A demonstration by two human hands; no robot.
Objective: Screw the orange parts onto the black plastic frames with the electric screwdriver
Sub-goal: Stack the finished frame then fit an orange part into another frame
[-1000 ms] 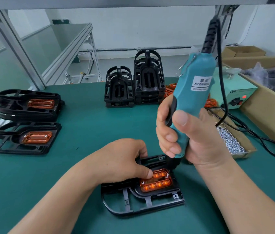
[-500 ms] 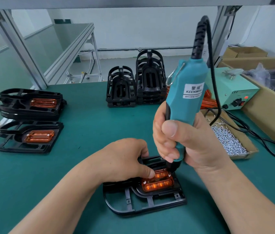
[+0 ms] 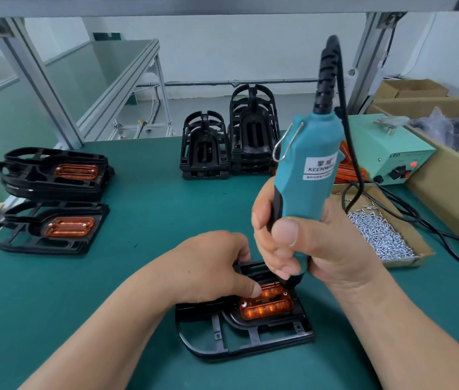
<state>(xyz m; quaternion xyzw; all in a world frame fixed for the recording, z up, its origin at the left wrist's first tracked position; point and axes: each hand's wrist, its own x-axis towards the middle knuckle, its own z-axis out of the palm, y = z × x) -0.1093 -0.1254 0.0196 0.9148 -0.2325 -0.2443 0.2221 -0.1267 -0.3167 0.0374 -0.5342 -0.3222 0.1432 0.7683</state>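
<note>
Green surface nearest us carries a black plastic frame with an orange part seated in it. Our left hand clamps the frame, thumb on the part; our right hand grips the electric screwdriver, bit at the part's far corner, probably on a screw. Farther left lie finished frames; beyond, bare frames wait, so we judge much remains.

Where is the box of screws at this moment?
In the head view, the box of screws lies on the right side of the table, just beyond the right hand, in front of the pale green power box.
</note>
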